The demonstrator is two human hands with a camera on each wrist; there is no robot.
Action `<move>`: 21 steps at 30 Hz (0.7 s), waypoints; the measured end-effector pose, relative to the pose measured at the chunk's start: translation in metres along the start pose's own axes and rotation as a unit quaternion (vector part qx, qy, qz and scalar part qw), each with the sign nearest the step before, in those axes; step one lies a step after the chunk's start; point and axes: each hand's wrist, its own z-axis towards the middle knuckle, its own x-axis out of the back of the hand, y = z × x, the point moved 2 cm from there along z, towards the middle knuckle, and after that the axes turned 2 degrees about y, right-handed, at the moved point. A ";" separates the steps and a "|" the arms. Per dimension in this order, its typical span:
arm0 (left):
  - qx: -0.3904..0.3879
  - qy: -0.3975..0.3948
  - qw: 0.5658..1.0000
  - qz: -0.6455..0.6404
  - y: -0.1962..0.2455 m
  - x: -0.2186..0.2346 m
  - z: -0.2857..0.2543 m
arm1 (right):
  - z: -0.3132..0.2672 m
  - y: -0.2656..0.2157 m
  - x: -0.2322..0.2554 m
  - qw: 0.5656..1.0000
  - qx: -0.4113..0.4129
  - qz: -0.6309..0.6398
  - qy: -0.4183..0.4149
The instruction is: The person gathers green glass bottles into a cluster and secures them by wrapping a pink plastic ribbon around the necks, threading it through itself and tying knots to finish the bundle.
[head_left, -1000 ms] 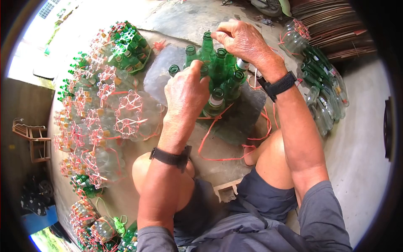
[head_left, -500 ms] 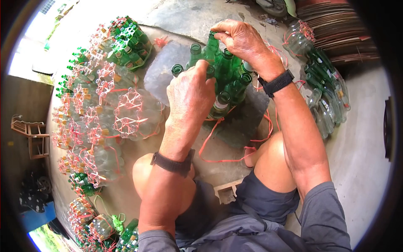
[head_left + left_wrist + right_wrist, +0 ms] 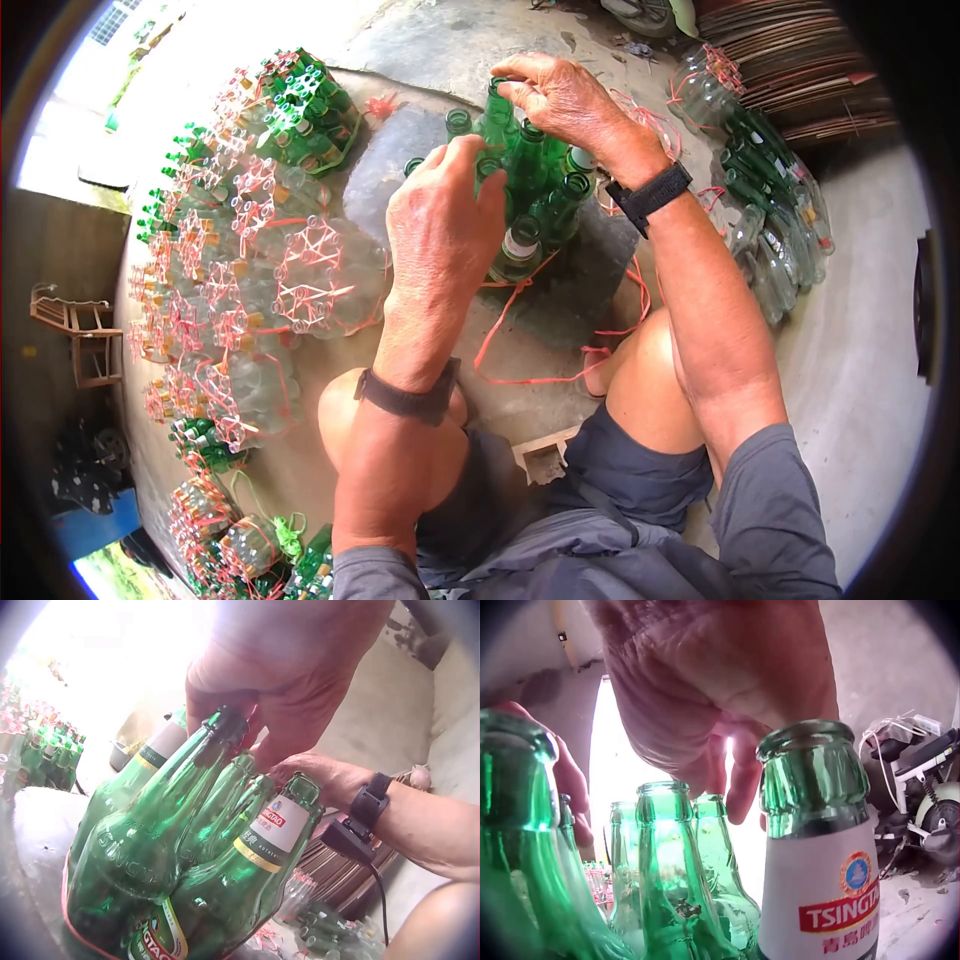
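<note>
A cluster of green glass beer bottles (image 3: pixel 525 165) stands upright in front of me, several with white neck labels (image 3: pixel 279 821). A red plastic strip (image 3: pixel 75 926) runs round their lower part. My right hand (image 3: pixel 570 100) pinches the mouth of the far bottle (image 3: pixel 496 112) between thumb and fingers. On the near left side, my left hand (image 3: pixel 440 220) is over the bottle tops, thumb and forefinger spread apart beside a bottle mouth (image 3: pixel 488 166). In the left wrist view its fingers reach behind a dark bottle lip (image 3: pixel 225 724).
A loose red strip (image 3: pixel 485 345) trails on the floor before my knees. At left stand many strapped bundles of clear bottles (image 3: pixel 315 275) and green bottles (image 3: pixel 305 120). Green and clear bottles (image 3: pixel 770 200) lie at right, near stacked flat sheets (image 3: pixel 790 60). A dark slab (image 3: pixel 575 290) lies beneath the cluster.
My left hand's fingers have loosened and spread at the bottle tops. The right hand stays at the far bottle's mouth. The view shifted slightly and came back.
</note>
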 end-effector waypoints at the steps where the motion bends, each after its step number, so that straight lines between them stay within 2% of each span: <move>1: -0.011 0.027 1.000 -0.008 -0.001 0.002 0.002 | 0.000 0.000 0.000 1.000 -0.002 0.003 -0.008; 3: -0.021 0.052 0.998 -0.016 -0.003 0.006 0.006 | 0.001 0.001 -0.003 1.000 0.023 -0.010 -0.014; 5: -0.091 0.113 0.988 0.061 -0.004 0.010 0.010 | 0.001 0.004 -0.008 0.998 0.046 -0.023 -0.023; 7: -0.087 0.096 0.989 0.068 -0.013 0.003 0.010 | -0.002 0.005 -0.016 0.995 0.081 -0.061 0.002; 10: -0.080 0.052 0.993 0.075 -0.019 -0.007 0.007 | 0.001 0.010 -0.020 0.994 0.092 -0.067 0.011; 18: -0.080 0.038 0.992 0.085 -0.023 -0.012 0.009 | 0.006 0.010 -0.024 0.995 0.035 -0.096 -0.023; 19: -0.079 0.039 0.992 0.091 -0.024 -0.012 0.008 | 0.008 0.011 -0.030 0.975 0.200 -0.002 0.100; 20: -0.080 0.042 0.991 0.096 -0.024 -0.012 0.009 | 0.008 0.020 -0.035 0.975 0.198 -0.003 0.101; 21: -0.083 0.040 0.992 0.089 -0.025 -0.012 0.010 | 0.009 0.018 -0.033 0.989 0.121 -0.063 0.050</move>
